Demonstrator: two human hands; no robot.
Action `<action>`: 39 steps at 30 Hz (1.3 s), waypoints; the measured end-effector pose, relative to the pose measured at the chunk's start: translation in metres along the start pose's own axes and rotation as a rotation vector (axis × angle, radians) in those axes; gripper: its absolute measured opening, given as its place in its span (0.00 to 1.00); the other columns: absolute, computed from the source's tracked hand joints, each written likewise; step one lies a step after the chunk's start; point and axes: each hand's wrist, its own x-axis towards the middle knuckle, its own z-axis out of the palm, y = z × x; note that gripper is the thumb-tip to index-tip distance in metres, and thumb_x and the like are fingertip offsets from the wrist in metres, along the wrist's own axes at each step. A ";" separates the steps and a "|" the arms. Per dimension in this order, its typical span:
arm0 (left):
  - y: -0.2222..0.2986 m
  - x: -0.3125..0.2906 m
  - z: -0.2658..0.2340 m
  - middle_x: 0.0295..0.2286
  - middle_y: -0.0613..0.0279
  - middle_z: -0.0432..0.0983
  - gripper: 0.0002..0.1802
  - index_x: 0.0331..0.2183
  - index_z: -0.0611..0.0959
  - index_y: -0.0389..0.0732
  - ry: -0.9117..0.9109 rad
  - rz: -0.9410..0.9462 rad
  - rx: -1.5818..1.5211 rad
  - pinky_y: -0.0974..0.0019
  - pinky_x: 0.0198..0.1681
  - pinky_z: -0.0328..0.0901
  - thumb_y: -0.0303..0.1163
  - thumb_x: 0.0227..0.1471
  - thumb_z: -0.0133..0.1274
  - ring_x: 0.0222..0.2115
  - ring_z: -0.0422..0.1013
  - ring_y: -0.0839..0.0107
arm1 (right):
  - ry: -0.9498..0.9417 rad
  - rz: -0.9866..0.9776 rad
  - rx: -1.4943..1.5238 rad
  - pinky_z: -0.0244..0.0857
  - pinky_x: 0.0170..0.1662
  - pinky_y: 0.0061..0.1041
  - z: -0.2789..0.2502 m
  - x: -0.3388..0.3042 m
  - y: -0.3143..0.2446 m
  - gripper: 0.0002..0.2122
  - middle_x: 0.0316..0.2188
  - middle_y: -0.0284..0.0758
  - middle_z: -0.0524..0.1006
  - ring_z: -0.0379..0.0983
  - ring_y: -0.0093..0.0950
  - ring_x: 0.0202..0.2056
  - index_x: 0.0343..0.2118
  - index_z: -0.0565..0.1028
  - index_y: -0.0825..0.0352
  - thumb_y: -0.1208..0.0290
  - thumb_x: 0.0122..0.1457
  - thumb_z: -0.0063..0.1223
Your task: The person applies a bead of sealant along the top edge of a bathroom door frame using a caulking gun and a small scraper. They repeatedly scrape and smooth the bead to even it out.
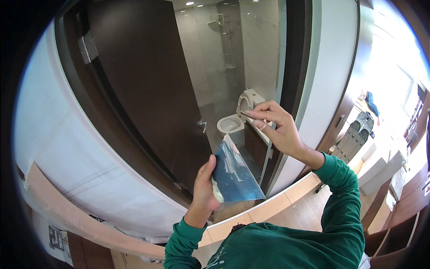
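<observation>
My left hand (205, 187) grips the left edge of a flat, glossy blue sheet (239, 179). The sheet narrows toward its far corner and carries streaks of white paste that looks like putty (230, 154). More pale paste clings to its edge beside my palm. Above and to the right, my right hand (283, 132) is closed in a pinch, apart from the sheet. A small, thin, dark strip (246, 115) shows at its fingertips; its kind is too small to make out. There is a whitish smear on a right-hand finger.
Ahead, a dark door (143, 76) stands ajar in a dark frame (298, 58), with a white toilet (230, 124) beyond. A pale wall (327, 67) flanks the frame on the right. At far right is a grey folding ladder (354, 139). A curved wooden ledge (85, 219) runs lower left.
</observation>
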 end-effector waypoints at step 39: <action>-0.010 0.005 0.011 0.39 0.56 0.82 0.22 0.45 0.80 0.32 0.178 0.363 0.139 0.64 0.45 0.74 0.45 0.68 0.47 0.38 0.80 0.69 | -0.084 0.101 0.000 0.61 0.47 0.28 -0.002 -0.026 -0.024 0.46 0.48 0.34 0.68 0.63 0.27 0.42 0.73 0.48 0.59 0.70 0.55 0.68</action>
